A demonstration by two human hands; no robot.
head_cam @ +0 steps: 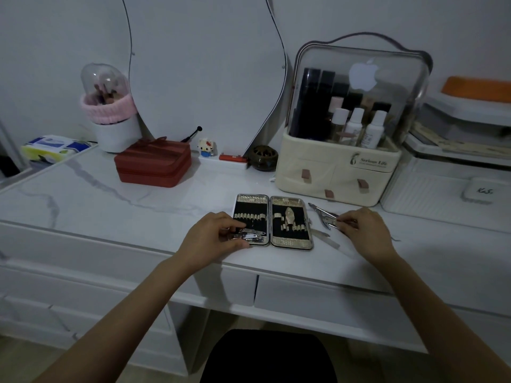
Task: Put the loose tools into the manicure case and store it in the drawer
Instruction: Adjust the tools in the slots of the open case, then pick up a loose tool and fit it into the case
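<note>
The manicure case (290, 217) lies open flat on the white marble tabletop, black lining and gold loops showing. My left hand (214, 236) rests at the case's lower left corner, fingers pinched on a silver nail clipper (249, 235) lying on the left half. To the right of the case my right hand (365, 230) grips a silver metal tool (333, 223). Cuticle nippers (322, 210) lie just beyond those fingers. A flat nail file (326, 239) rests on the table below them.
A cream cosmetic organiser (337, 172) with small drawers stands behind the case. A red zipped box (153, 164) sits at back left. Two closed drawer fronts (318, 297) run under the table edge. A black stool (268, 355) is below.
</note>
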